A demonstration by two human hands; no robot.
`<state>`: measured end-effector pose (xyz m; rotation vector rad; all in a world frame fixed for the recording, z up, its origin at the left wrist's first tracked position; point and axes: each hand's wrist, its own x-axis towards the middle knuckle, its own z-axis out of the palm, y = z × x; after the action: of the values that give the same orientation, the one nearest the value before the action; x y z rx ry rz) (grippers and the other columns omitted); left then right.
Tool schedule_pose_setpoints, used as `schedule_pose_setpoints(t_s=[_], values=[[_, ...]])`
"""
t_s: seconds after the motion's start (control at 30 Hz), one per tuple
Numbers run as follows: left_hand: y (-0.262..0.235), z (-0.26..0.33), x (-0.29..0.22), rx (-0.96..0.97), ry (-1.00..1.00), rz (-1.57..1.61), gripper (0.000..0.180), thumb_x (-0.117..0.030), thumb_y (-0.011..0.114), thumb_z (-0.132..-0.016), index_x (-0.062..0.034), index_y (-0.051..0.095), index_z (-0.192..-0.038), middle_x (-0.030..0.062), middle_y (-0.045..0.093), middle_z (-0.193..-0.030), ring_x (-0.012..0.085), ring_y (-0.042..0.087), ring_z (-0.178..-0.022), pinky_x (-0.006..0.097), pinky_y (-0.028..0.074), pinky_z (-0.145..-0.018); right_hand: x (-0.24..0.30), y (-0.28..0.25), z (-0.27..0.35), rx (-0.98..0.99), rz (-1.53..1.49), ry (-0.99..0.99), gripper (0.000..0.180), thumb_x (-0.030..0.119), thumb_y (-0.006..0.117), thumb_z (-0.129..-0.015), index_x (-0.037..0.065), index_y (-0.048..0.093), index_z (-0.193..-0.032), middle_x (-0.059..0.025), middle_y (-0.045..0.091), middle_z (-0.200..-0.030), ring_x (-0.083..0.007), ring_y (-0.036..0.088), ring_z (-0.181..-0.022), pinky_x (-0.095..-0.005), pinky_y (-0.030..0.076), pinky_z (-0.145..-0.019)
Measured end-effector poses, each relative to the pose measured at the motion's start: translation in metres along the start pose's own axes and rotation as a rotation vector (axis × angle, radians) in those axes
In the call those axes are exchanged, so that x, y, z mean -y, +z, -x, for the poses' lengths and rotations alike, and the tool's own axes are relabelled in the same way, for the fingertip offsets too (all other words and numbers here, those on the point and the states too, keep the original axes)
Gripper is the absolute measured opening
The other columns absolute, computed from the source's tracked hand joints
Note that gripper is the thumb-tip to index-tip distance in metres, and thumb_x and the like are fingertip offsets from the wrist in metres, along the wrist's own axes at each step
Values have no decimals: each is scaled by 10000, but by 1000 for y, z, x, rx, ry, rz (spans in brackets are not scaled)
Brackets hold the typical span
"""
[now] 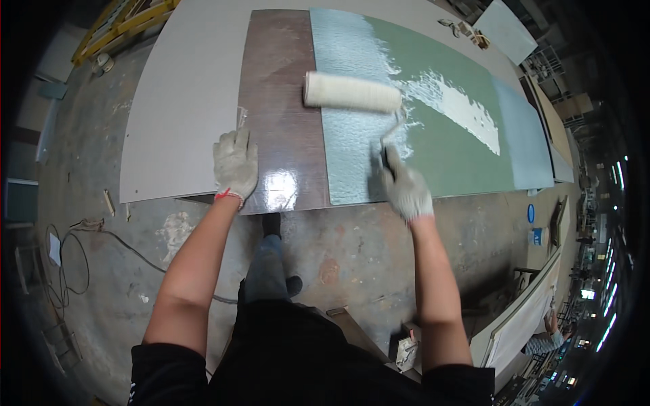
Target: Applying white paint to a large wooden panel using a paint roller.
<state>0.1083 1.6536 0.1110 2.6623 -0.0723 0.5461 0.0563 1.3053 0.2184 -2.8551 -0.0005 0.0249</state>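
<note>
My right hand (409, 191), in a white knit glove, is closed around the dark handle of a paint roller (352, 92). Its long cream sleeve rests across the left part of a green board (453, 159), where a pale wet coat covers the surface. A thick white streak of coating (468, 120) lies on the green to the right of the roller. My left hand (235, 164), also gloved, lies flat with fingers stretched at the left edge of a glossy brown board (276, 88), which adjoins the coated area.
A large pale grey board (177, 115) spreads under and left of the brown one. A cable (128, 245) snakes over the stained concrete floor. Yellow metal frames (125, 27) stand at the far left. At lower right, another person in a striped top (544, 342) is beside leaning panels (518, 325).
</note>
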Motion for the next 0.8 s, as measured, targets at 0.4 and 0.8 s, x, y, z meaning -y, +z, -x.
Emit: schedule_pose_setpoints(t_s=[0.4, 0.8], values=[[-6, -6, -1, -12, 35, -23, 386, -134, 610, -941, -33, 576, -1313, 195, 594, -1232, 393, 547, -1106, 482, 447, -960, 18, -27, 190, 257, 106, 310, 546, 210, 684, -943, 98, 547, -1460, -244, 720, -1018, -442, 699, -842, -510, 565, -712], [-30, -25, -6, 137, -89, 203, 513, -38, 644, -832, 1, 538, -1332, 250, 503, -1315, 489, 464, -1231, 574, 391, -1041, 25, 4, -306, 76, 20, 139, 539, 376, 561, -989, 214, 481, -1496, -271, 659, -1224, -460, 645, -1124, -497, 527, -955]])
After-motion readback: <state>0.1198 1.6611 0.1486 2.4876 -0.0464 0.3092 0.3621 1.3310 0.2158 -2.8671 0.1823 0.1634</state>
